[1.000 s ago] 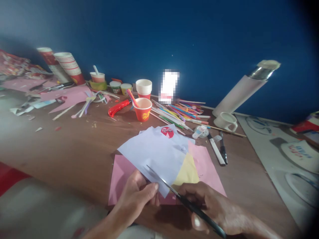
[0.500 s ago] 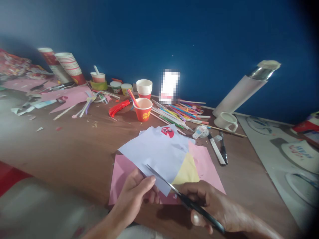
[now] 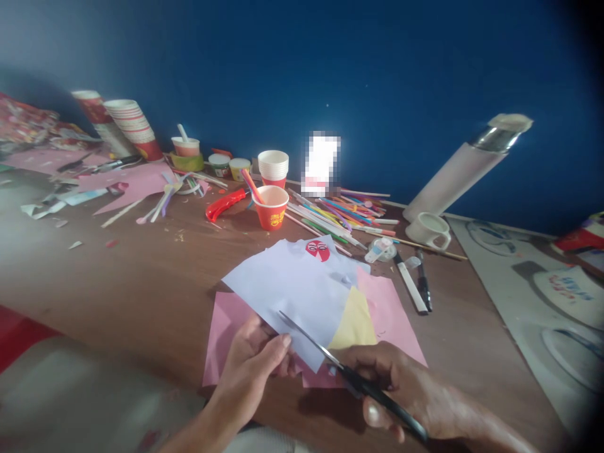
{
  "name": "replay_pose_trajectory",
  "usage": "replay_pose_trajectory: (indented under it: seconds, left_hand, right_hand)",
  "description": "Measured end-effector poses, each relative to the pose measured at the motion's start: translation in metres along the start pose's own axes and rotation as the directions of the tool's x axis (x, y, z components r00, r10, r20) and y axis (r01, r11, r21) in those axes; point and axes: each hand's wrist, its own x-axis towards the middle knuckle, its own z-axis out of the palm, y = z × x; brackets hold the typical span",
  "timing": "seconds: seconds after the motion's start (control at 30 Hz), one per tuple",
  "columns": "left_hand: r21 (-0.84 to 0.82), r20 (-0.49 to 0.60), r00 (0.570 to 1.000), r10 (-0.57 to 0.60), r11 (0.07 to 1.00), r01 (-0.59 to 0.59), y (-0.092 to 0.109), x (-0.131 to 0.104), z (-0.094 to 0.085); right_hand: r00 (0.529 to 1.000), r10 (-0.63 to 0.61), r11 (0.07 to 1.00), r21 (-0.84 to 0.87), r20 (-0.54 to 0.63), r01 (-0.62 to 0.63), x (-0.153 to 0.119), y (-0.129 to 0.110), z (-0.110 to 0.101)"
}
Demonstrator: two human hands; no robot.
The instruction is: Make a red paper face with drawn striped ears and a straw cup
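Observation:
My left hand (image 3: 257, 358) pinches the near edge of a pale blue-white sheet of paper (image 3: 287, 283), thumb on top. In my right hand (image 3: 401, 390) are black-handled scissors (image 3: 330, 358), whose blades lie along the sheet's near corner, pointing up and left. I cannot tell how far the blades are apart. A red round cutout with eye shapes (image 3: 318, 250) shows at the far end of the sheet. Yellow paper (image 3: 356, 321) and pink paper (image 3: 394, 308) lie beneath and to the right.
Behind the paper stand a red paper cup (image 3: 272, 217) and a red-handled tool (image 3: 226, 206). Several coloured sticks (image 3: 340, 217) lie along the blue wall. At right are a white mug (image 3: 428, 231), a black pen (image 3: 423, 283) and a leaning tube (image 3: 453, 176). Stacked cups (image 3: 134, 129) stand left.
The pale sheet has shifted very slightly left with my left hand. My right hand and the scissors are almost where they were.

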Motion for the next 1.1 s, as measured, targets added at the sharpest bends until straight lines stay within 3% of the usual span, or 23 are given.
replay_pose_trajectory:
  seconds: [0.33, 0.8, 1.03, 1.1]
  left_hand:
    - [0.134, 0.051, 0.997, -0.058, 0.99, 0.051, 0.003, -0.001, -0.002]
    - [0.254, 0.031, 0.986, -0.163, 0.955, 0.15, 0.009, -0.002, 0.0]
    - [0.075, -0.013, 0.999, -0.034, 0.997, 0.035, 0.002, 0.0, -0.004]
    - [0.088, -0.045, 0.999, -0.001, 0.996, 0.005, -0.001, 0.001, -0.005]
  right_hand:
    - [0.995, 0.045, 0.998, -0.041, 0.089, -0.041, -0.003, 0.004, -0.017]
    - [0.998, -0.059, 0.989, -0.135, 0.028, 0.062, -0.004, 0.0, -0.013]
    - [1.0, 0.009, 0.996, -0.089, 0.021, -0.007, -0.006, 0.006, -0.015]
    - [1.0, 0.019, 0.996, -0.088, 0.014, -0.017, -0.005, 0.008, -0.016]
